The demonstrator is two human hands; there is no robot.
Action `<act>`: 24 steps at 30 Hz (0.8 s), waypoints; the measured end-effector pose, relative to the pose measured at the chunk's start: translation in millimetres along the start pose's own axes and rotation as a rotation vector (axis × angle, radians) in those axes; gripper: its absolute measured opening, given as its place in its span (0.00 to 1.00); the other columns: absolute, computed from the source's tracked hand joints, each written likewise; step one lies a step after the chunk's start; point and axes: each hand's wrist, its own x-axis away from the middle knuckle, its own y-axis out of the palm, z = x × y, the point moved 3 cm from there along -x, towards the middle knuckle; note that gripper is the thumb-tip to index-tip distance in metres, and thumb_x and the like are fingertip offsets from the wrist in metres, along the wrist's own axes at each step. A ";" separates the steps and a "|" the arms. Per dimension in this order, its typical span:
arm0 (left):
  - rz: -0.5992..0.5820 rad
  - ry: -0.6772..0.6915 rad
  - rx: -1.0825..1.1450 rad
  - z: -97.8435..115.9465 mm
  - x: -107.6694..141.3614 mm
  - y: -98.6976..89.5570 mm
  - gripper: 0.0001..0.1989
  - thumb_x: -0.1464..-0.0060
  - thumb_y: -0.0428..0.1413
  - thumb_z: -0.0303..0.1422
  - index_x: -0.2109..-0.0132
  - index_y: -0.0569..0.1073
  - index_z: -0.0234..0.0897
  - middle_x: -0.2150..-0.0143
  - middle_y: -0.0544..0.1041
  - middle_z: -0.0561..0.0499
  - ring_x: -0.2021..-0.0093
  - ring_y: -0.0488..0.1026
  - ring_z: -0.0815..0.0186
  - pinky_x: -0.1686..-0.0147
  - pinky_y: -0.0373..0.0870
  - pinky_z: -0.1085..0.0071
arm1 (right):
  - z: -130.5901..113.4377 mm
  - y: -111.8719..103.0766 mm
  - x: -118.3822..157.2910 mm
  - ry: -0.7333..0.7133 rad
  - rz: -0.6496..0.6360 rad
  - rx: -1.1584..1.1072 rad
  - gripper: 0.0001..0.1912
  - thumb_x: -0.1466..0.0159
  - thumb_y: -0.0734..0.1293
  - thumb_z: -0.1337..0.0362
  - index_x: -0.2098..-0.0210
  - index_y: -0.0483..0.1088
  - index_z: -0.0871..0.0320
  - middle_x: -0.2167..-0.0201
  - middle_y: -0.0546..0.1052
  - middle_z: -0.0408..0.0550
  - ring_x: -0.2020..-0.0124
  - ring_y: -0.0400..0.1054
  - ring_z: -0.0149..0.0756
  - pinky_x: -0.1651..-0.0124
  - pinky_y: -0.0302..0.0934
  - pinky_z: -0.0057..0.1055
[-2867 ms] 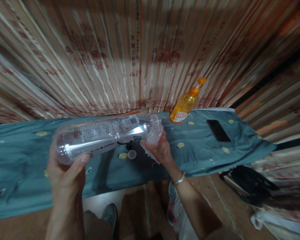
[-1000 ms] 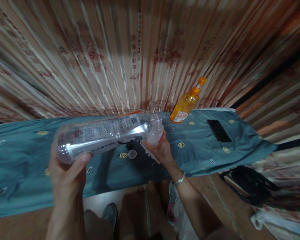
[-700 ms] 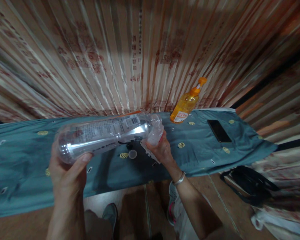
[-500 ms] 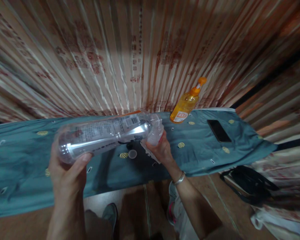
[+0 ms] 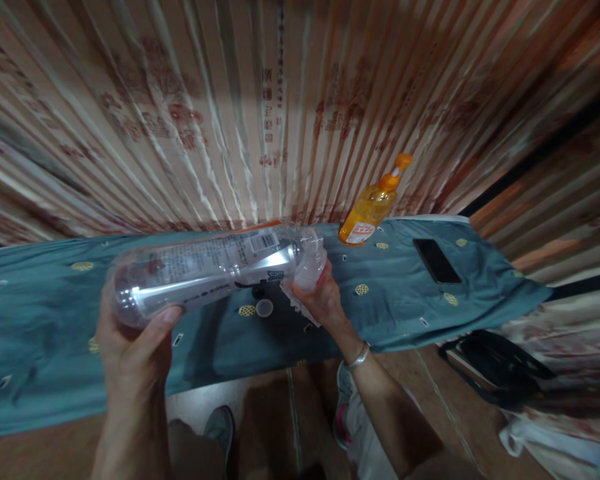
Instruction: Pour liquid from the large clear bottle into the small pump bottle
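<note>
A large clear plastic bottle (image 5: 210, 273) with a printed label and barcode lies nearly level above the cloth, its neck toward the right. My left hand (image 5: 140, 340) is wrapped round its base end, thumb along the near side. At the neck end, my right hand (image 5: 320, 293) grips a translucent, whitish piece (image 5: 311, 267) against the bottle's mouth; its exact shape is hard to make out. A crumpled white tissue (image 5: 300, 307) hangs under the right fingers. Just below the bottle, a small round translucent cap (image 5: 265, 308) rests on the cloth.
A teal patterned cloth (image 5: 390, 320) covers the table. An orange pump bottle (image 5: 367, 212) stands at the back, right of centre, and a black phone (image 5: 437, 261) lies farther right. A pleated curtain hangs behind. On the floor at right is a black bag (image 5: 495, 367).
</note>
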 end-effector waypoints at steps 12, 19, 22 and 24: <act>0.015 0.034 -0.024 -4.5 -0.3 -4.3 0.42 0.74 0.81 0.44 0.46 0.83 0.48 0.47 0.84 0.47 0.43 0.81 0.45 0.30 0.70 0.37 | -7.7 -3.1 -0.2 0.093 0.009 -0.055 0.48 0.46 0.80 0.52 0.32 0.64 0.62 0.43 0.84 0.67 0.43 0.83 0.68 0.40 0.79 0.64; -0.024 0.078 -0.096 -3.0 0.9 -3.1 0.44 0.70 0.79 0.55 0.44 0.82 0.48 0.46 0.83 0.47 0.43 0.81 0.43 0.33 0.73 0.39 | -11.0 -4.2 1.0 0.080 0.009 -0.039 0.49 0.44 0.79 0.51 0.30 0.63 0.63 0.44 0.85 0.68 0.45 0.84 0.64 0.43 0.82 0.59; -0.019 0.062 -0.064 -4.7 1.4 -5.4 0.45 0.70 0.81 0.51 0.42 0.81 0.47 0.46 0.83 0.47 0.43 0.81 0.44 0.33 0.73 0.40 | -11.0 -4.0 1.4 0.082 0.011 -0.048 0.48 0.44 0.78 0.48 0.31 0.64 0.64 0.45 0.85 0.68 0.46 0.84 0.66 0.44 0.81 0.61; -0.018 0.040 -0.043 -6.1 1.5 -7.0 0.46 0.71 0.82 0.49 0.41 0.81 0.47 0.46 0.83 0.46 0.41 0.81 0.44 0.31 0.72 0.40 | -9.7 -3.8 1.7 0.084 0.013 -0.044 0.48 0.43 0.77 0.46 0.31 0.64 0.63 0.45 0.85 0.67 0.46 0.84 0.66 0.45 0.81 0.62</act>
